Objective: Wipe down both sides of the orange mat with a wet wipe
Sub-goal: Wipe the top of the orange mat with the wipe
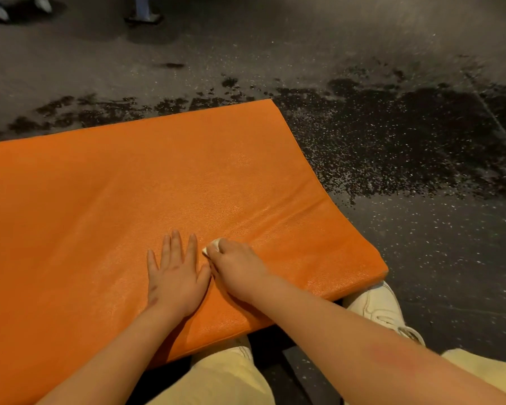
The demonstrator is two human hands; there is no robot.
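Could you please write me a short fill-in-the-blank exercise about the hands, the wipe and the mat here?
1. The left hand rests flat on the ____ mat.
2. The right hand grips the wipe, which is ____ in colour.
3. The wipe touches the mat just to the ____ of the left hand.
Missing words: orange; white; right.

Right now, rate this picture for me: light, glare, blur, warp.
Head view: dim, warm light, with a soft sheen on the mat beyond the wipe; head view: both hands sharp, the left hand flat, the right hand gripping the wipe; head view: the floor at the top blurs; head view: the wide lens bows the mat's right edge.
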